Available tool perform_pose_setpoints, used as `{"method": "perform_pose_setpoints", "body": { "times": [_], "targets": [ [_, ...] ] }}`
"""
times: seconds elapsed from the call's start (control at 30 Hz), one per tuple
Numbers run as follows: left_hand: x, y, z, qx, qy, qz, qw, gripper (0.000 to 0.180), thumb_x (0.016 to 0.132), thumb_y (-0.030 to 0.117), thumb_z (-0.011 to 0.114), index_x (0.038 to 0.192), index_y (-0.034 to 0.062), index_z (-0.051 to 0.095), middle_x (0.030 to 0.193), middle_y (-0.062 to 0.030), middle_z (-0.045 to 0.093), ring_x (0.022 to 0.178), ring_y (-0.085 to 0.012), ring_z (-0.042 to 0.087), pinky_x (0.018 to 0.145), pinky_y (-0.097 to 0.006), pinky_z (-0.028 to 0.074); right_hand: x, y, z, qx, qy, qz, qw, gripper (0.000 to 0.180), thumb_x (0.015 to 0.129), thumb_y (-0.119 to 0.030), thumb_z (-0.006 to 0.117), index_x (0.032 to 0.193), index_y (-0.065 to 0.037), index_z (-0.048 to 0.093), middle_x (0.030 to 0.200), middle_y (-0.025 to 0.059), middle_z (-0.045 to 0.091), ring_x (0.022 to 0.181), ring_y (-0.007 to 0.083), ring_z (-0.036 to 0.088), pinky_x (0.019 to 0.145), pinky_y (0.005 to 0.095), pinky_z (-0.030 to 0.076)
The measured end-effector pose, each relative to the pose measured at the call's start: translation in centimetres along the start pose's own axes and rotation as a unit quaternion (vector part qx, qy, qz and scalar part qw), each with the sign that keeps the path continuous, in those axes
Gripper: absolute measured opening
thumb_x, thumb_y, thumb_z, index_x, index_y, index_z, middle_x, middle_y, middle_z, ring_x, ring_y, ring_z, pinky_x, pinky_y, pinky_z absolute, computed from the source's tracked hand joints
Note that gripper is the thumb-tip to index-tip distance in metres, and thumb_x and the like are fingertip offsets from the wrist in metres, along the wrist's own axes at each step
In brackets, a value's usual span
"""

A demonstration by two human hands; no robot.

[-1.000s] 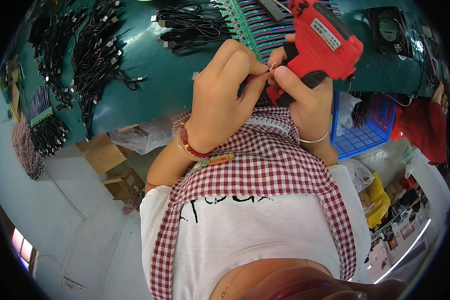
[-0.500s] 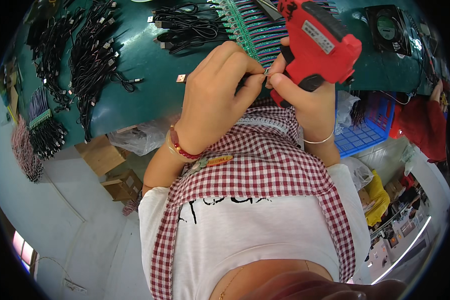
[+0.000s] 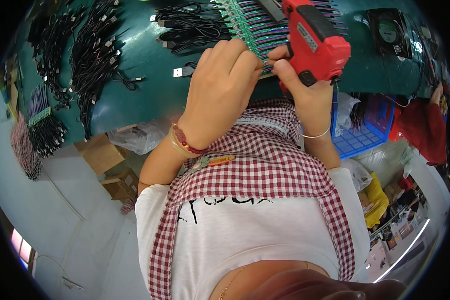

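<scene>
My left hand [image 3: 222,82] is closed in a pinch at the near edge of a strip of green circuit boards [image 3: 242,25]. A black USB cable [image 3: 188,69] runs in under that hand, its metal plug pointing left; the pinched end is hidden behind my fingers. My right hand [image 3: 307,97] is wrapped round a red gun-shaped power tool [image 3: 317,45] with black parts. The thumb and forefinger of that hand come close to the left fingertips at the boards. Rows of thin coloured wires [image 3: 270,37] lie across the board strip.
Bundles of black USB cables [image 3: 97,55] lie on the green table [image 3: 135,107] at left, with another pile [image 3: 192,27] nearer the boards. A black device with a round disc [image 3: 387,32] lies at far right. Below the table edge stands a blue basket [image 3: 362,142]. Another person's red sleeve [image 3: 422,130] shows at right.
My hands have drawn slightly apart and up toward the boards. The red tool has tilted and shifted a little left and down. More of the cable by the USB plug now shows.
</scene>
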State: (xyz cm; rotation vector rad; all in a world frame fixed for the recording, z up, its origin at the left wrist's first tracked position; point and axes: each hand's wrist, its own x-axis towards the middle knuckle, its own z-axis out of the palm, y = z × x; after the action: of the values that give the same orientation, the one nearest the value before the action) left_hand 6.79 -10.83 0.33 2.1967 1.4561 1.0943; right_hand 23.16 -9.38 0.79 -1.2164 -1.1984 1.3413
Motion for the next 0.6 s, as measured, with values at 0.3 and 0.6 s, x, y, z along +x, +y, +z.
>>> {"method": "perform_pose_setpoints", "body": {
  "times": [0.3,0.6],
  "targets": [
    [0.6,0.2,-1.2,0.01,-0.005,0.057,0.998,0.016,0.07,0.004,0.068,0.082,0.0064,0.059,0.081,-0.0054,0.052,0.074,-0.0237,0.051,0.065,-0.034,0.038,-1.0,-0.6,0.8,0.019,0.015,-0.012,1.0,0.036,0.084,0.001,0.06,0.118,0.004,0.048,0.082,0.0064,0.06,0.071,0.0126,0.056,0.064,0.0255,0.046],
    [1.2,-4.3,-1.0,0.08,-0.084,0.045,0.992,0.015,0.073,0.004,0.07,0.083,0.0068,0.06,0.082,-0.0036,0.053,0.08,-0.0227,0.052,0.068,-0.034,0.039,-4.0,1.6,-5.2,-0.016,0.044,-0.077,0.996,0.04,0.093,-0.015,0.057,0.125,0.005,0.043,0.066,0.0053,0.048,0.057,0.0128,0.045,0.055,0.0283,0.04]
  ]
}}
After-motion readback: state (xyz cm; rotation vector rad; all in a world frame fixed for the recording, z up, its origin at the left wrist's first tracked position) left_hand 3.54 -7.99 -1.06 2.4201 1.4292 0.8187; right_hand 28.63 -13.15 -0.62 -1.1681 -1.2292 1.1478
